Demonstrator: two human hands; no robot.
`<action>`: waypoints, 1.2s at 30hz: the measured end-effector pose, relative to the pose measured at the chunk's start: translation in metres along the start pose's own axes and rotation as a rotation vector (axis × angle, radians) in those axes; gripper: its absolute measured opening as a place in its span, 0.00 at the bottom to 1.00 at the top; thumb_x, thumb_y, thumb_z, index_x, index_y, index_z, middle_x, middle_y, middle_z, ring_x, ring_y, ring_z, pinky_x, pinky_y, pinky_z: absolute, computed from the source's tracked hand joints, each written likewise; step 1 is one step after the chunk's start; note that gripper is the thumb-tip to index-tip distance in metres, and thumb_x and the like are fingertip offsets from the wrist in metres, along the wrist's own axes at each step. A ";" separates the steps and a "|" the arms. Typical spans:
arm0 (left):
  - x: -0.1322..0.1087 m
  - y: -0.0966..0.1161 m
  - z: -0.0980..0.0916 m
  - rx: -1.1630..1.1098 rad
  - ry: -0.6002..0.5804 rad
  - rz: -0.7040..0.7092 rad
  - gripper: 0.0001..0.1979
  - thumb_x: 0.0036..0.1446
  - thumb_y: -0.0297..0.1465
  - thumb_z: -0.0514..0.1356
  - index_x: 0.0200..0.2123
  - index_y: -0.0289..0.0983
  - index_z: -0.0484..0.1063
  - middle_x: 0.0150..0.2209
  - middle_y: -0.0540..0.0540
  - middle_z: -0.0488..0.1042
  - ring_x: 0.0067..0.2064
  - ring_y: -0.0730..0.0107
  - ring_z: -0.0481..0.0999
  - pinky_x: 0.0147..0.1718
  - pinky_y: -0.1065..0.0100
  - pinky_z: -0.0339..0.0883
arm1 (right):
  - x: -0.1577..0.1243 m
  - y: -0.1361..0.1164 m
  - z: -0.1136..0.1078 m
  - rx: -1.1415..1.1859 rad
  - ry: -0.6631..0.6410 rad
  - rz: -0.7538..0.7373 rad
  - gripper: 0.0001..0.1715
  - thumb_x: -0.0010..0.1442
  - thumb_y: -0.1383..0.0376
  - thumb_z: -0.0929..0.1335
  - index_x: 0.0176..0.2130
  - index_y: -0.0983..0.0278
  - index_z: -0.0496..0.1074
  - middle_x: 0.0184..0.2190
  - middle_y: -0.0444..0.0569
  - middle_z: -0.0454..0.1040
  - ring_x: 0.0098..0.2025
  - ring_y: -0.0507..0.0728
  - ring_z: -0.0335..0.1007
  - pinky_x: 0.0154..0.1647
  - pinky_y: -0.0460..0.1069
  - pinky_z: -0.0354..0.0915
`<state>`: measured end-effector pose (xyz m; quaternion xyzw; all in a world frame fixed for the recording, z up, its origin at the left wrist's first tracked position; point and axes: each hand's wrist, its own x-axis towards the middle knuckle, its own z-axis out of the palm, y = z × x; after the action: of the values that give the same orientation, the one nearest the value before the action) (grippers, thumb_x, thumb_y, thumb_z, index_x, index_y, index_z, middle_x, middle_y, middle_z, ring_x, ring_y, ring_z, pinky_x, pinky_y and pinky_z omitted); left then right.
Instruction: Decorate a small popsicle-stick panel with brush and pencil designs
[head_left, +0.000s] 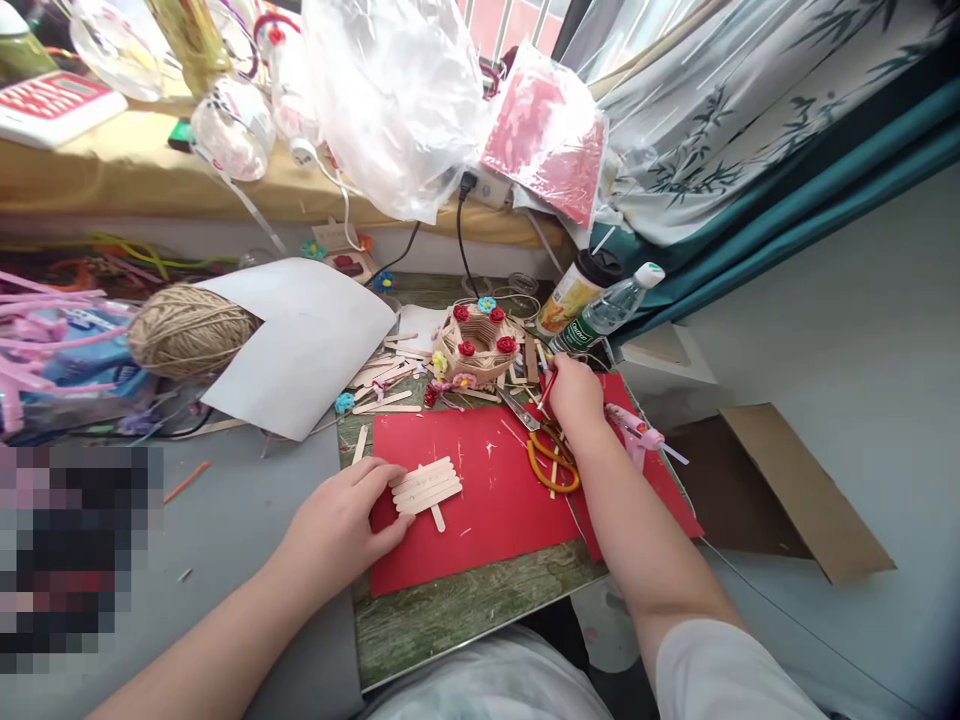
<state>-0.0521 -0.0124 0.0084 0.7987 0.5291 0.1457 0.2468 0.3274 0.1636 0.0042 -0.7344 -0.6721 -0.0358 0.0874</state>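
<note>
My left hand (346,515) pinches the left edge of a small panel of craft sticks (427,485), thumb below and fingers above. The panel lies on red card (480,545), with one stick jutting out below it. My right hand (576,395) is closed at the card's far right, by a thin red item (550,388) whose kind I cannot make out. Scissors (551,455) with orange handles lie beside my right wrist. A pink glue gun (636,432) rests right of that wrist. Behind the card sits a craft-stick basket (478,345) trimmed with red roses.
Loose craft sticks (386,405) are scattered behind the card. A water bottle (607,308) and a drink cup (577,290) stand at the back right. White paper (300,330) and a twine ball (191,330) lie left. An open cardboard box (802,490) sits right of the table.
</note>
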 end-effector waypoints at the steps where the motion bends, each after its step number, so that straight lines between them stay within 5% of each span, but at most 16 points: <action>1: 0.000 0.000 0.000 -0.001 -0.001 -0.002 0.16 0.64 0.40 0.61 0.54 0.43 0.72 0.53 0.43 0.78 0.50 0.57 0.81 0.47 0.59 0.75 | 0.001 -0.001 0.002 -0.008 -0.005 0.013 0.10 0.67 0.65 0.66 0.42 0.63 0.78 0.39 0.60 0.81 0.42 0.66 0.73 0.42 0.54 0.62; 10: 0.000 0.003 -0.001 0.013 0.007 0.001 0.17 0.63 0.39 0.62 0.53 0.42 0.72 0.53 0.42 0.78 0.48 0.58 0.81 0.45 0.59 0.75 | 0.004 0.007 0.017 0.136 0.054 0.033 0.14 0.63 0.66 0.65 0.48 0.63 0.75 0.37 0.54 0.81 0.37 0.62 0.72 0.39 0.52 0.61; 22: -0.001 -0.004 0.004 -0.014 -0.010 -0.008 0.17 0.65 0.39 0.60 0.54 0.43 0.72 0.54 0.42 0.77 0.49 0.56 0.81 0.47 0.58 0.74 | -0.004 0.006 0.020 0.179 0.117 0.044 0.11 0.62 0.60 0.69 0.43 0.62 0.74 0.40 0.55 0.79 0.39 0.63 0.70 0.42 0.54 0.64; 36: -0.001 -0.002 0.002 0.018 -0.009 -0.007 0.17 0.65 0.39 0.60 0.55 0.42 0.72 0.54 0.42 0.77 0.50 0.57 0.81 0.46 0.58 0.75 | 0.008 0.001 0.015 0.276 0.067 -0.127 0.11 0.61 0.67 0.68 0.43 0.63 0.78 0.41 0.56 0.81 0.46 0.65 0.72 0.50 0.55 0.66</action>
<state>-0.0531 -0.0130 0.0055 0.7996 0.5321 0.1364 0.2427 0.3283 0.1744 -0.0094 -0.6699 -0.7124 0.0269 0.2074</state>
